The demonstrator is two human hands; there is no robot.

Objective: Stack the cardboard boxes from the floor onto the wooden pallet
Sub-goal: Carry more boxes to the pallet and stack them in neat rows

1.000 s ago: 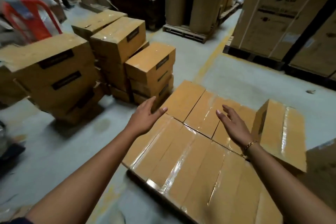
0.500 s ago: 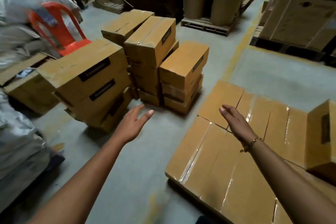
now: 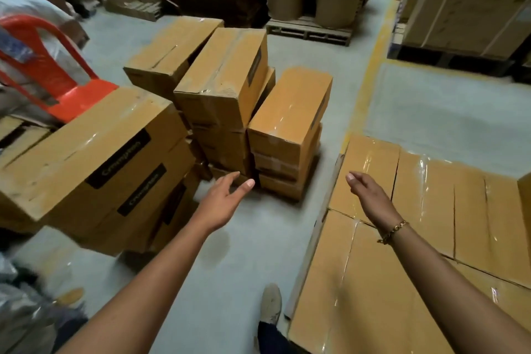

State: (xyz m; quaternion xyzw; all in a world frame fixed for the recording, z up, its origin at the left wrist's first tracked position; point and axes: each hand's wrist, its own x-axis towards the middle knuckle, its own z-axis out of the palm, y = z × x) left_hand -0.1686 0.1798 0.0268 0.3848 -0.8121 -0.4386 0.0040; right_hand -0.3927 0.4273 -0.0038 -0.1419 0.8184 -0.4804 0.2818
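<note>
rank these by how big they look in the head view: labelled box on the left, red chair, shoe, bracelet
1. labelled box (near camera, so inflated)
2. red chair (partly hidden)
3. shoe
4. bracelet

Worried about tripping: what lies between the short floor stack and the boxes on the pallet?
In the head view, only bare grey floor with a yellow line separates the short stack from the pallet boxes.

Both forearms bare to lower frame edge. Right wrist: gold-toned chain bracelet (image 3: 393,231), chunky oval links, worn just behind right grip (image 3: 370,198). Nails short and pale: one visible on left grip (image 3: 222,204) thumb, one on right grip fingertip. Low in view: one foot in light beige low-cut shoe (image 3: 270,303), rounded toe, slightly grubby. Dark navy trouser leg (image 3: 270,336) meets shoe top.
</note>
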